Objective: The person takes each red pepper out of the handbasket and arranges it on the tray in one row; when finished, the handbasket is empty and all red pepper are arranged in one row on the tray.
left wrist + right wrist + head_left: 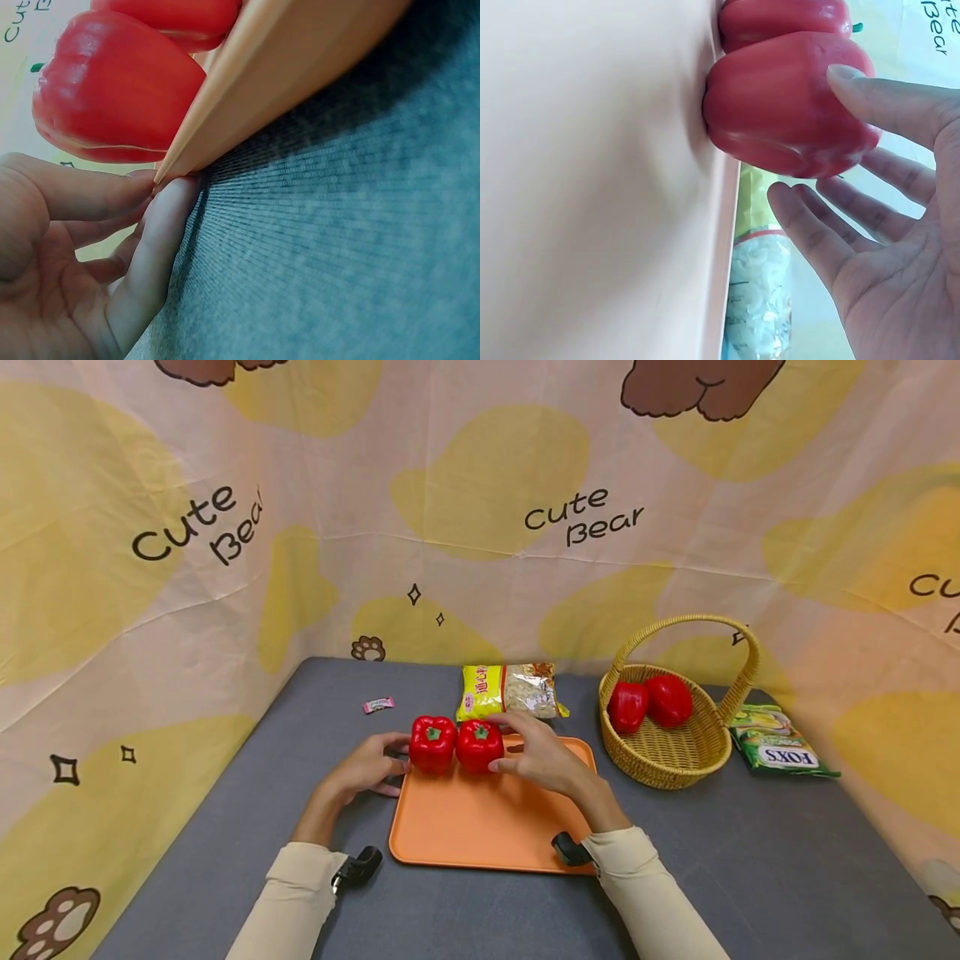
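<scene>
Two red bell peppers with green stems, a left one point(432, 745) and a right one point(480, 746), stand side by side at the back of an orange tray point(487, 827). My left hand point(365, 766) is at the tray's left edge; in the left wrist view its thumb and a finger pinch the rim point(206, 135), just beside the left pepper. My right hand point(543, 756) holds the right pepper from its right side. Its thumb point(885, 105) lies on the pepper, while other fingers reach behind and some fingertips stay apart from it.
A wicker basket point(667, 768) with two red items inside stands right of the tray. Beyond it lies a green FOX'S packet point(787, 743). A yellow and clear food bag point(510, 689) lies behind the tray, and a small pink wrapper point(378, 704) at the back left. Printed cloth point(480, 485) surrounds the table.
</scene>
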